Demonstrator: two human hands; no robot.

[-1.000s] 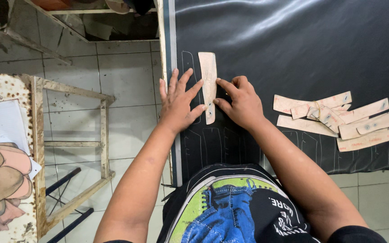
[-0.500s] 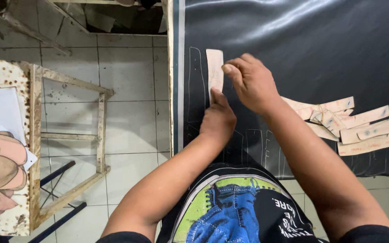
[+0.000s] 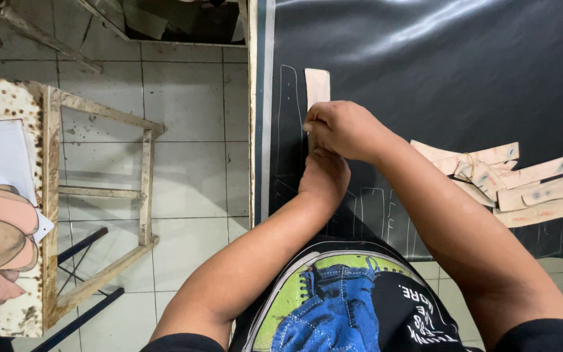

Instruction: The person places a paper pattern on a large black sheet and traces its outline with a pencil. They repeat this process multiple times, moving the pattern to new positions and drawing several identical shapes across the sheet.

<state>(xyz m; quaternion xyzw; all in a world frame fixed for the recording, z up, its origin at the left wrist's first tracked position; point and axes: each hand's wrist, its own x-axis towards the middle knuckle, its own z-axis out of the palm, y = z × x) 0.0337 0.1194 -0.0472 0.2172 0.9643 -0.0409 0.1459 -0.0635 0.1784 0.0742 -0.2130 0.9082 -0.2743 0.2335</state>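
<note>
Under both hands [image 3: 333, 146]: cardboard template [image 3: 317, 86]

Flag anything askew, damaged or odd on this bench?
Nothing odd at the hands: the pale template lies flat on the black sheet. The spare templates sit in a loose, overlapping heap. The wooden frame left of the bench is stained and speckled.

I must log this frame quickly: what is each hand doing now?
Left hand: pressing on the tan cardboard pattern piece, mostly hidden; open or closed cannot be told.
Right hand: closed, fingers pinched at the pattern's left edge; what it holds cannot be told.
</note>
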